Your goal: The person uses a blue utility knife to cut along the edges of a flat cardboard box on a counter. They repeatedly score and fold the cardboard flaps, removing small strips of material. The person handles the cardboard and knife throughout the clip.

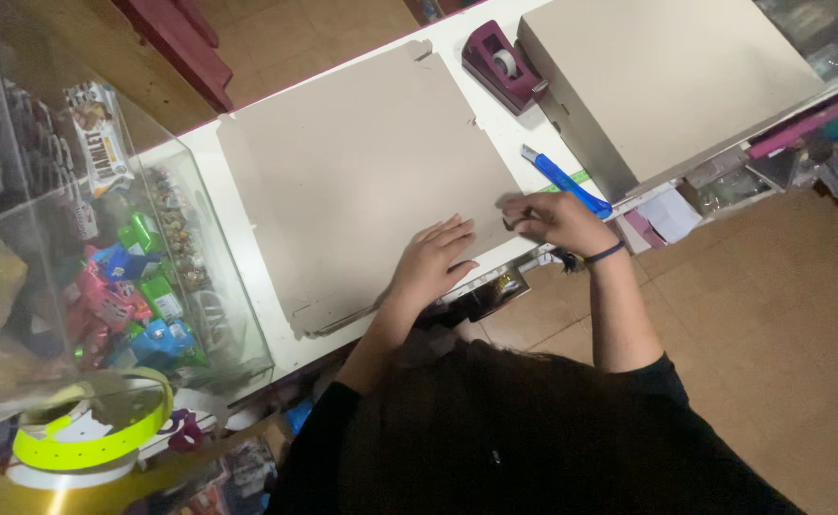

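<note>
The white counter (247, 229) carries a large flat sheet of grey cardboard (362, 172), which lies spread out under and ahead of both hands; it is not yet folded, apart from a narrow flap along its near edge that appears partly creased. Beyond the right hand sits a second grey cardboard piece (667, 86), already standing up as a box or lid.

The left hand (433, 262) lies flat and open, fingers spread, pressing the sheet down near its edge; it grips nothing. The right hand (557, 221) is curled at the sheet's corner, fingers pinched together on what seems to be a tab, though the view is too dim to be certain.

Just past the right hand lies a blue utility knife (564, 183), untouched. Farther on stands a maroon tape dispenser (502, 65), also unused.
</note>
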